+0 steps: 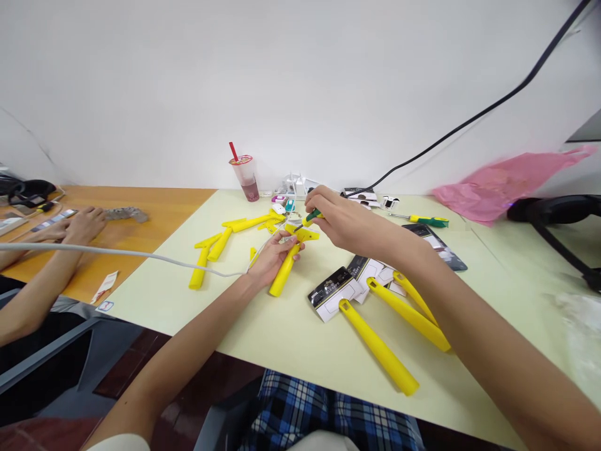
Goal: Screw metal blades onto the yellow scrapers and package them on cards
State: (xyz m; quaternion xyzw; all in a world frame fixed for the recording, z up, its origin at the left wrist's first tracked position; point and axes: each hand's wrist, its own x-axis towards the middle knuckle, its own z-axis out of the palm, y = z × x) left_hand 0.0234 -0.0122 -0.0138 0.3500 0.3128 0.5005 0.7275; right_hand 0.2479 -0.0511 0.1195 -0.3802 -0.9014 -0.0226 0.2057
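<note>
My left hand (270, 258) is closed around a yellow plastic tool (283, 273) with a wide head and a thick handle, which slants over the table. My right hand (335, 218) grips a screwdriver (310, 217) with a green and yellow handle. Its shaft points down at the head of the yellow tool; whether the tip touches a screw is too small to tell. Left of my hands lie several similar yellow parts (200, 268). Long yellow handles (379, 348) rest under my right forearm, near black-and-white packaging cards (332, 292).
A cup with a red straw (246, 178) stands by the wall. Behind my right hand lies another screwdriver (427, 221). A pink bag (493, 185) is at the back right. A white cable (141, 254) crosses my left side; a black cable (462, 119) hangs right. Another person's hands (89, 223) are at left.
</note>
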